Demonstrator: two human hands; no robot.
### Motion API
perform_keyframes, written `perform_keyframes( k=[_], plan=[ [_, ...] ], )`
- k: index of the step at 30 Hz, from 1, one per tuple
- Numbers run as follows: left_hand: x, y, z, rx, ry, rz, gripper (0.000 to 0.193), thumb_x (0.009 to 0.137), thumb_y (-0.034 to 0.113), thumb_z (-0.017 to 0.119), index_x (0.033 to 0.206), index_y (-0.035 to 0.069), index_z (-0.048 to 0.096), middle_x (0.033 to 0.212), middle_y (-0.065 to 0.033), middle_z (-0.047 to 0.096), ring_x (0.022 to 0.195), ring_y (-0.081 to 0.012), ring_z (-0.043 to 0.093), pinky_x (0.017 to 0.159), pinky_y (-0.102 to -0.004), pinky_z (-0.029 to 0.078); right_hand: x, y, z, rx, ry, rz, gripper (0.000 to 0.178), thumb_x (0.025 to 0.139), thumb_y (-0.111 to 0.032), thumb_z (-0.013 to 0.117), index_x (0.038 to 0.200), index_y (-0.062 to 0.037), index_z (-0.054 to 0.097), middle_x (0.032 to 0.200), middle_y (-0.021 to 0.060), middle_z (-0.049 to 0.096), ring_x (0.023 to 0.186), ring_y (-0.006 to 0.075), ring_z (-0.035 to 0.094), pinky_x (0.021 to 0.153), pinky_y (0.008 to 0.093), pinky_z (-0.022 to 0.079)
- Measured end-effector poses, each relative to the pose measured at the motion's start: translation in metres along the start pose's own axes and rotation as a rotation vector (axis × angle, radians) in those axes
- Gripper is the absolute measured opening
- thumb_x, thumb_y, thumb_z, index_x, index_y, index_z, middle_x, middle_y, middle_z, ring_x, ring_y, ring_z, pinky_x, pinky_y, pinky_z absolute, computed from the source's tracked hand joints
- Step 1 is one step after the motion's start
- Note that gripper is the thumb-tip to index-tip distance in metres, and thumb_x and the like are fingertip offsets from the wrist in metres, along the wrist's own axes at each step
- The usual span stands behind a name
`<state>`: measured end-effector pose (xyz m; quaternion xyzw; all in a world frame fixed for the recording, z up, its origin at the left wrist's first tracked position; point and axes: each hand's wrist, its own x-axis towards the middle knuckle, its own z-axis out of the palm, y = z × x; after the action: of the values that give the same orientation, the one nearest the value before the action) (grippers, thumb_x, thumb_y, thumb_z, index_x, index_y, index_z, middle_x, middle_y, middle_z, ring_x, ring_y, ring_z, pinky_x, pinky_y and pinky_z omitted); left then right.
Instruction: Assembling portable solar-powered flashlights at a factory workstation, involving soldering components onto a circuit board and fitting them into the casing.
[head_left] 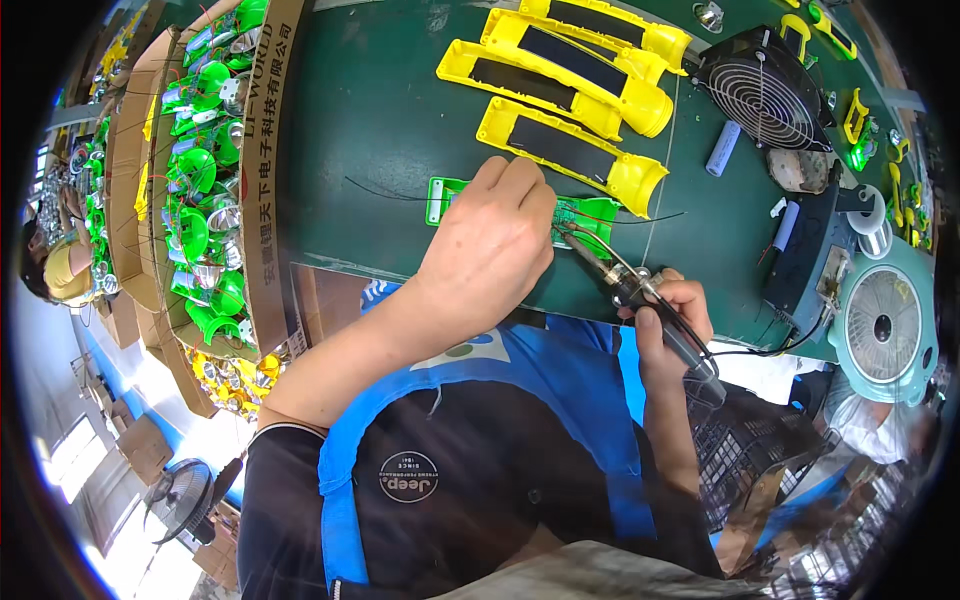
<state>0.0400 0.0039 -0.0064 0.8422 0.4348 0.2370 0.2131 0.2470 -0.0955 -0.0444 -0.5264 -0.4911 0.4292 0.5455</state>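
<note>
My right hand [675, 315] is wrapped round a soldering iron [625, 290], its tip down at the circuit board [566, 215] of a green plastic housing [597, 210]. Over the housing's middle, my left hand [490, 235] is closed with bent fingers. What its fingertips pinch is hidden behind the hand. Thin dark wires [385, 191] stick out past both ends of the housing. Just beyond it lies a yellow lamp housing [637, 180] with a dark flat panel, and several more are stacked farther back.
At left stands a cardboard box [275, 150] of green lamp parts. To the right are a square black fan [760, 95], a blue cylindrical cell [722, 148], a solder spool [872, 228], a dark control unit [800, 265] and a teal fan [882, 325]. Another person [68, 270] is far left.
</note>
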Motion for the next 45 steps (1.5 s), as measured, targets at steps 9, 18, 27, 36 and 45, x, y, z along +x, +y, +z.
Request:
perform_keyframes(
  k=[9, 18, 27, 36, 45],
  plan=[
    [0.002, 0.002, -0.002, 0.011, -0.021, -0.026, 0.014, 0.067, -0.006, 0.062, 0.073, -0.001, 0.050, 0.085, -0.0124, 0.052, 0.080, -0.0308, 0.052, 0.070, -0.0398, 0.046, -0.002, -0.003, -0.005, 0.111, 0.121, 0.069, 0.030, 0.088, -0.022, 0.066, 0.098, 0.0005, 0.049, 0.086, 0.0120, 0.059, 0.070, 0.0171, 0.066, 0.064, 0.0264, 0.055],
    [0.003, 0.000, -0.002, 0.005, -0.017, -0.028, 0.014, 0.067, -0.006, 0.062, 0.072, -0.001, 0.050, 0.083, -0.0117, 0.051, 0.080, -0.0306, 0.052, 0.070, -0.0396, 0.045, 0.001, -0.010, -0.005, 0.128, 0.089, 0.113, 0.021, 0.089, -0.014, 0.061, 0.098, 0.0009, 0.049, 0.082, 0.0112, 0.060, 0.068, 0.0155, 0.064, 0.061, 0.0253, 0.053],
    [0.003, -0.001, -0.003, -0.023, -0.043, -0.028, 0.015, 0.066, -0.005, 0.062, 0.073, 0.000, 0.049, 0.085, -0.0122, 0.050, 0.080, -0.0311, 0.051, 0.070, -0.0396, 0.045, 0.003, -0.011, 0.004, 0.050, 0.076, 0.152, 0.017, 0.085, -0.005, 0.063, 0.094, 0.0014, 0.051, 0.078, 0.0072, 0.058, 0.066, 0.0136, 0.064, 0.057, 0.0230, 0.051],
    [0.001, -0.002, -0.001, -0.011, -0.032, -0.019, 0.015, 0.067, -0.006, 0.061, 0.074, -0.001, 0.049, 0.084, -0.0124, 0.050, 0.080, -0.0312, 0.051, 0.069, -0.0400, 0.045, 0.000, -0.011, -0.002, 0.116, 0.121, 0.155, 0.021, 0.088, -0.012, 0.062, 0.098, 0.0016, 0.049, 0.083, 0.0121, 0.062, 0.066, 0.0152, 0.065, 0.056, 0.0241, 0.054],
    [0.003, 0.000, -0.004, -0.029, -0.043, -0.038, 0.014, 0.068, -0.006, 0.061, 0.073, -0.001, 0.049, 0.085, -0.0119, 0.051, 0.081, -0.0306, 0.052, 0.071, -0.0390, 0.045, -0.001, -0.008, -0.006, 0.136, 0.074, 0.165, 0.020, 0.090, -0.011, 0.061, 0.100, 0.0019, 0.049, 0.081, 0.0139, 0.065, 0.069, 0.0161, 0.067, 0.060, 0.0247, 0.054]
  ],
)
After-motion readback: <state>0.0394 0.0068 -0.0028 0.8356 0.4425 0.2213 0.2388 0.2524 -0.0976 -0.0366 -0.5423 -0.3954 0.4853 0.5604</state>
